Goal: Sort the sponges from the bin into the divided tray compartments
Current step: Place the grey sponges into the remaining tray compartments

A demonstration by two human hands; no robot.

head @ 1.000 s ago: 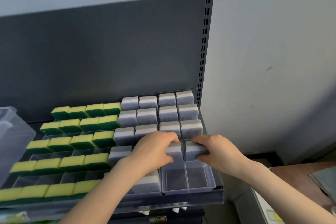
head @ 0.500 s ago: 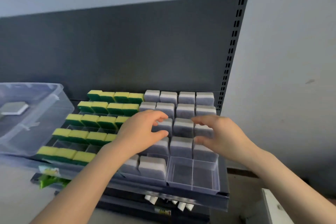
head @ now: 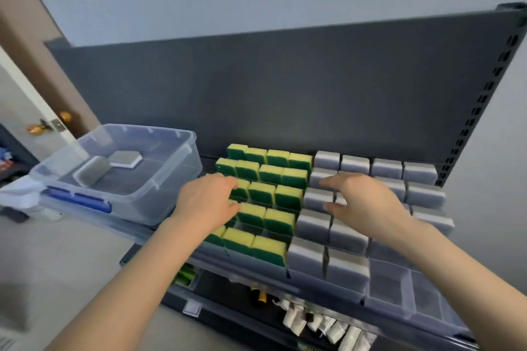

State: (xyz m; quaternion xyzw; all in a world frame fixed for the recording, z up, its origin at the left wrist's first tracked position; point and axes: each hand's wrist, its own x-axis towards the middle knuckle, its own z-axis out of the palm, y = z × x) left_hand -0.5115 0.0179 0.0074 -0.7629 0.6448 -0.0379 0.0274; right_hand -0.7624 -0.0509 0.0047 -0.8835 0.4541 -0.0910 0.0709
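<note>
Nearly sorted — two grey sponges (head: 92, 171) in left bin (head: 171, 194), two near-right compartments (head: 389, 289) unfilled; left hand (head: 208, 202), right hand (head: 362, 202) slack, empty.

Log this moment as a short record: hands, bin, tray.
left hand: empty, fingers relaxed, over the yellow-green sponges
right hand: empty, fingers spread, over the grey sponges
bin: clear, holds two loose sponges
divided tray: yellow-green left, grey right; two front-right compartments empty
</note>
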